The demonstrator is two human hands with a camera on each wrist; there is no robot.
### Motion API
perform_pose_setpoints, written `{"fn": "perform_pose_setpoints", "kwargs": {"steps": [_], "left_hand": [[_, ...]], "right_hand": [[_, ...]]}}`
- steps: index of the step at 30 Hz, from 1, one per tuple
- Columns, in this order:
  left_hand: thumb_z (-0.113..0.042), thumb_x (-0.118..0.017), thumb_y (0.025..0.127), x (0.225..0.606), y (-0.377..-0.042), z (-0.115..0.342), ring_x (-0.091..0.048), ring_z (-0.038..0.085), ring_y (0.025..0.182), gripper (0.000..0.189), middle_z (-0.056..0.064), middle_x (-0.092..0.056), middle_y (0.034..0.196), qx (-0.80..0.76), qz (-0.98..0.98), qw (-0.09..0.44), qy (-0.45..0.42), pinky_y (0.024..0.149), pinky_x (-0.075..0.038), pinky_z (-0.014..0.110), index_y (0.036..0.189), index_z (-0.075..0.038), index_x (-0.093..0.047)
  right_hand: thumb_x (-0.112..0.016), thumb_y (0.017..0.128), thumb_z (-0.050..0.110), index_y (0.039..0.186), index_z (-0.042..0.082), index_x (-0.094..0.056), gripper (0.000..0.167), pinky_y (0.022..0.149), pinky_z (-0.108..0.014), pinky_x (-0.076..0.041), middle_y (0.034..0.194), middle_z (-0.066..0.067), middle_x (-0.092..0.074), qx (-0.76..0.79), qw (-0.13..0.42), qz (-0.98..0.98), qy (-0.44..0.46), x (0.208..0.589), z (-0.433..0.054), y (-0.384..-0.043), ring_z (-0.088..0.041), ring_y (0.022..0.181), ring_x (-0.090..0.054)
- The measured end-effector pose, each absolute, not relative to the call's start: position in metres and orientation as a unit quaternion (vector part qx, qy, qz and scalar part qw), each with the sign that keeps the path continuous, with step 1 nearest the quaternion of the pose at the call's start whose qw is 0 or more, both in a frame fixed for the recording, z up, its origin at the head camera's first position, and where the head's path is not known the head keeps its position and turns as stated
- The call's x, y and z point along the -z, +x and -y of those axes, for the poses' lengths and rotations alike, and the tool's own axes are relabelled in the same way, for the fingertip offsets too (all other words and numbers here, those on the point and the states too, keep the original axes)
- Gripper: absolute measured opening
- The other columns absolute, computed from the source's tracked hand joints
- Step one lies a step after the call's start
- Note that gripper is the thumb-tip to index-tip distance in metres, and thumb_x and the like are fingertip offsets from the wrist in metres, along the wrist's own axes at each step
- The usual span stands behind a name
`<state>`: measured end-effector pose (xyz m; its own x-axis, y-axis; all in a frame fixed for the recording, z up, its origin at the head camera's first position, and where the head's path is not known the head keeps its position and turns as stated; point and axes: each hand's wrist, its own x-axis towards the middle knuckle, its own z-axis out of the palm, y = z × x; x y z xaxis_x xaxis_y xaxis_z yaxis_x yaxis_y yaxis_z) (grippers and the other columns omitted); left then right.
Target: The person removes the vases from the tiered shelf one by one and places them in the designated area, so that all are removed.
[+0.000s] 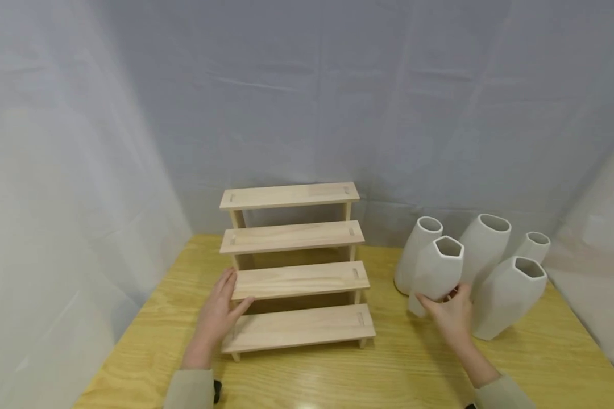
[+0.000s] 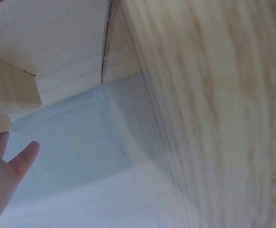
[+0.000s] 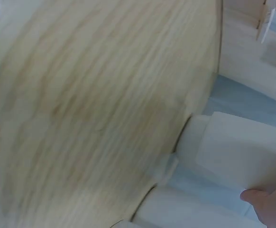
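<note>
A white vase with a five-sided mouth (image 1: 435,272) is gripped low by my right hand (image 1: 452,315), the thumb on its near left side and the fingers round its right. In the right wrist view, the thumb (image 3: 256,197) presses against this vase (image 3: 247,147), whose lower end overlaps another vase behind. My left hand (image 1: 217,312) rests at the left end of a pale wooden four-step stand (image 1: 302,281), fingers extended beside the second-lowest shelf and thumb spread towards the right. The left wrist view shows the extended thumb (image 2: 26,159) under the stand's wooden parts (image 2: 14,85).
Several more white vases stand on the right of the wooden table (image 1: 389,375): a round-mouthed one (image 1: 409,255) behind the held vase, a tall one (image 1: 483,244), a narrow-necked one (image 1: 532,247) and an angular one (image 1: 509,298) at the near right. Pale sheeting (image 1: 297,113) hangs behind.
</note>
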<state>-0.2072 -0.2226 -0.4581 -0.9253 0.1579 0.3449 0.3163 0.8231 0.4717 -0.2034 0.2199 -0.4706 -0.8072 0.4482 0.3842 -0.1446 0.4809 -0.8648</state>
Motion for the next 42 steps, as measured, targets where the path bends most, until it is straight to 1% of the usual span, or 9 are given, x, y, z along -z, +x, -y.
{"fn": "perform_pose_setpoints", "kwargs": {"steps": [1,3,5,7,14,18,25,33,42], "left_hand": [[-0.042,-0.052,0.087,0.458,-0.207,0.223,-0.018,0.034,0.129,0.074,0.019,-0.019,0.142,0.269,0.943,0.147,-0.126,0.102,-0.02,0.048,0.136,0.006,-0.024],[-0.042,-0.052,0.087,0.458,-0.208,0.223,-0.018,0.034,0.129,0.074,0.019,-0.019,0.142,0.266,0.944,0.148,-0.128,0.102,-0.02,0.048,0.136,0.006,-0.024],[-0.042,-0.052,0.087,0.459,-0.208,0.224,-0.019,0.034,0.128,0.074,0.019,-0.02,0.142,0.265,0.943,0.15,-0.13,0.102,-0.02,0.048,0.136,0.006,-0.024],[-0.042,-0.052,0.087,0.459,-0.208,0.224,-0.019,0.033,0.129,0.074,0.019,-0.02,0.142,0.264,0.943,0.152,-0.132,0.102,-0.02,0.048,0.136,0.006,-0.024],[-0.042,-0.052,0.087,0.46,-0.208,0.224,-0.018,0.034,0.128,0.075,0.019,-0.019,0.142,0.259,0.946,0.146,-0.129,0.102,-0.02,0.048,0.136,0.006,-0.024],[-0.043,-0.052,0.086,0.46,-0.208,0.223,-0.019,0.035,0.128,0.075,0.019,-0.02,0.142,0.262,0.945,0.149,-0.13,0.102,-0.02,0.048,0.136,0.006,-0.024],[-0.044,-0.051,0.087,0.463,-0.208,0.223,-0.024,0.035,0.126,0.074,0.02,-0.024,0.14,0.266,0.936,0.182,-0.139,0.1,-0.024,0.049,0.134,0.007,-0.027],[-0.042,-0.052,0.087,0.46,-0.206,0.224,-0.018,0.034,0.129,0.074,0.018,-0.019,0.143,0.267,0.944,0.144,-0.128,0.103,-0.019,0.048,0.137,0.005,-0.023],[-0.039,-0.054,0.086,0.46,-0.207,0.222,-0.02,0.036,0.127,0.073,0.021,-0.021,0.141,0.269,0.939,0.165,-0.135,0.101,-0.022,0.05,0.135,0.008,-0.025]], "right_hand": [[-0.081,0.059,0.017,0.107,-0.007,-0.037,0.069,0.072,-0.039,-0.047,0.098,-0.027,-0.047,-0.494,0.294,0.812,-0.101,0.467,-0.218,-0.201,-0.037,0.088,-0.052],[-0.08,0.059,0.012,0.107,-0.007,-0.036,0.068,0.072,-0.037,-0.045,0.098,-0.026,-0.047,-0.489,0.296,0.813,-0.111,0.468,-0.221,-0.201,-0.035,0.089,-0.052],[-0.078,0.06,0.008,0.108,-0.01,-0.034,0.068,0.074,-0.043,-0.042,0.099,-0.027,-0.046,-0.48,0.289,0.819,-0.121,0.462,-0.219,-0.197,-0.038,0.09,-0.05],[-0.078,0.061,0.007,0.109,-0.011,-0.034,0.068,0.074,-0.041,-0.041,0.098,-0.026,-0.046,-0.472,0.284,0.824,-0.132,0.462,-0.221,-0.196,-0.037,0.09,-0.05],[-0.078,0.062,0.01,0.111,-0.013,-0.034,0.069,0.07,-0.037,-0.038,0.096,-0.025,-0.044,-0.459,0.267,0.834,-0.151,0.465,-0.227,-0.195,-0.035,0.087,-0.046],[-0.078,0.062,0.01,0.11,-0.014,-0.034,0.069,0.072,-0.041,-0.037,0.095,-0.027,-0.045,-0.455,0.27,0.833,-0.16,0.469,-0.231,-0.196,-0.038,0.087,-0.045],[-0.077,0.06,0.011,0.109,-0.015,-0.034,0.07,0.075,-0.049,-0.037,0.094,-0.032,-0.046,-0.453,0.275,0.83,-0.171,0.47,-0.233,-0.196,-0.043,0.087,-0.045],[-0.077,0.06,0.01,0.107,-0.015,-0.034,0.069,0.075,-0.048,-0.037,0.093,-0.032,-0.046,-0.455,0.277,0.829,-0.167,0.472,-0.233,-0.197,-0.043,0.087,-0.045],[-0.077,0.061,0.011,0.108,-0.015,-0.034,0.069,0.075,-0.049,-0.038,0.094,-0.032,-0.046,-0.452,0.281,0.831,-0.16,0.473,-0.235,-0.198,-0.043,0.088,-0.045]]}}
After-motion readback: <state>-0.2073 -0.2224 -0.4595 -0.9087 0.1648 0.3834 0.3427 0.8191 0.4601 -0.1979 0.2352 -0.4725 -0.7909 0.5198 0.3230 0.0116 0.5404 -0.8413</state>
